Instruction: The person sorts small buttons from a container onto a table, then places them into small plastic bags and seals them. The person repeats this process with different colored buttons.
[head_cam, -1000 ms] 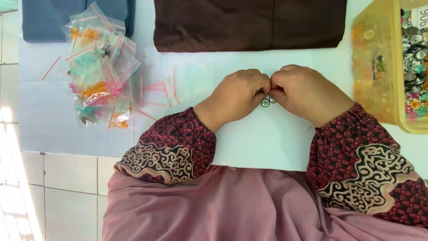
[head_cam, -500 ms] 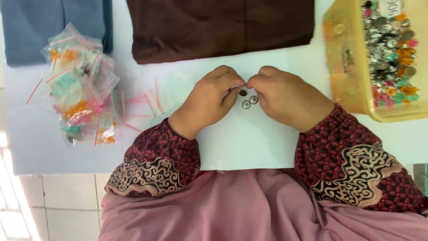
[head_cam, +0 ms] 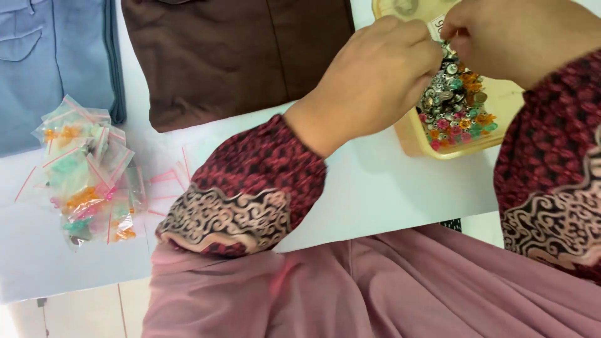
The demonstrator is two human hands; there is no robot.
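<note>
Left hand (head_cam: 375, 75) and right hand (head_cam: 513, 34) raised over yellow tray (head_cam: 416, 138) of small beads (head_cam: 454, 103), fingertips pressed together, pinching a tiny item, too small to identify. Bagged beads (head_cam: 87, 175) lying far left on white surface (head_cam: 375, 188).

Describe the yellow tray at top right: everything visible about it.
The yellow tray looks like translucent plastic, shallow, with rounded corners. It lies flat on the white sheet, its top and right cut off or hidden. It holds a heap of small silver and coloured buttons. Both hands, left and right, hover above it.
</note>
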